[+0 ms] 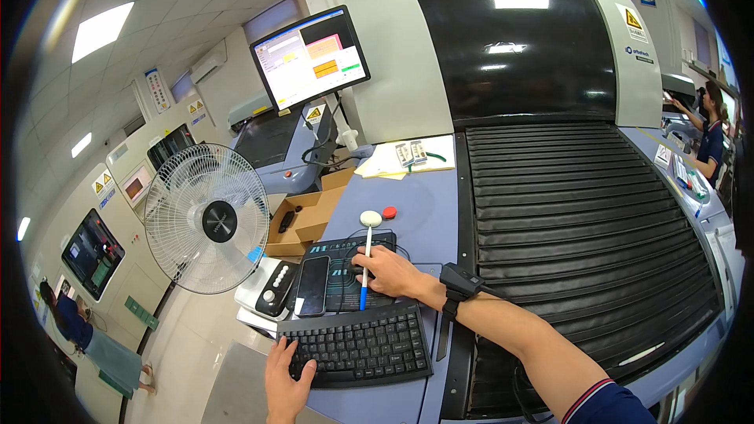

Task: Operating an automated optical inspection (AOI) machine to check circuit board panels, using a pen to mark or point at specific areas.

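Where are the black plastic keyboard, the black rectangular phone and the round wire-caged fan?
Black plastic keyboard (pixel 358 347), head view: middle keys.
Black rectangular phone (pixel 313 286), head view: dark screen.
Round wire-caged fan (pixel 219 221), head view: dark central hub.

the left hand (pixel 289 381) comes up from the lower edge, back upward, its fingers spread and slightly bent and pointing away from the body, with the thumb standing out to the right, clear of the fingers; only a short stretch of wrist shows below it. the right arm (pixel 522 334) enters from the lower right and slants up and leftward, the bare forearm running to the wrist. the right hand (pixel 386 272) points left, farther from the body than the left hand, back upward, with the fingers bent; their undersides are hidden. the two hands are apart.
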Available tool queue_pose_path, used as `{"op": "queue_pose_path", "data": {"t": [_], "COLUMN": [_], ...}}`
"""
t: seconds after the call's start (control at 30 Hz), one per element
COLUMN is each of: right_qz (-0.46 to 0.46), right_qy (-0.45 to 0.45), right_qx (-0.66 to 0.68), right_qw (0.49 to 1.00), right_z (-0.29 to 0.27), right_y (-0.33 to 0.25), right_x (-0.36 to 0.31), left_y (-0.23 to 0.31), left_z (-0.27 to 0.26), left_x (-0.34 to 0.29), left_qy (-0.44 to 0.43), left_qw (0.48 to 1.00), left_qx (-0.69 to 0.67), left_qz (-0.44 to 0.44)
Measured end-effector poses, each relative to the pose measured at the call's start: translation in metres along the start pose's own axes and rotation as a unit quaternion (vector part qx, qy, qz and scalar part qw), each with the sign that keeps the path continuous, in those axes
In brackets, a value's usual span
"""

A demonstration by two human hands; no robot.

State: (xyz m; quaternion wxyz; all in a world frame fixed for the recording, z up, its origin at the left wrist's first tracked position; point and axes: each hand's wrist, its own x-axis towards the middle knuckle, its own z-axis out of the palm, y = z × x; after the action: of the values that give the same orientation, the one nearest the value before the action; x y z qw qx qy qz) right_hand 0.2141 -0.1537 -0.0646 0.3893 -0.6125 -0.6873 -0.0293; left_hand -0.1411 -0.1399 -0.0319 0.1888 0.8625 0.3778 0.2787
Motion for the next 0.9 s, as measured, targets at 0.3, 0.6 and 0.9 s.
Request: {"op": "queue_pose_path", "data": {"t": [0.3, 0.6, 0.9], "right_qz": [-0.011, -0.021, -0.015], "right_qy": [0.01, 0.018, 0.031], "right_qx": [0.001, -0.012, -0.036], "right_qw": [1.0, 1.0, 0.999], "right_z": [0.0, 0.002, 0.0], "right_y": [0.0, 0.002, -0.001], "right_x": [-0.004, -0.003, -0.004], "left_y": [0.007, -0.005, -0.011], "left_z": [0.0, 0.002, 0.002], "left_x": [-0.003, -0.002, -0.005], "left_qy": [-0.004, 0.007, -0.003], "left_qw": [1.0, 1.0, 1.0], "left_qx": [-0.004, 0.009, 0.008], "left_qz": [-0.006, 0.014, 0.03]}}
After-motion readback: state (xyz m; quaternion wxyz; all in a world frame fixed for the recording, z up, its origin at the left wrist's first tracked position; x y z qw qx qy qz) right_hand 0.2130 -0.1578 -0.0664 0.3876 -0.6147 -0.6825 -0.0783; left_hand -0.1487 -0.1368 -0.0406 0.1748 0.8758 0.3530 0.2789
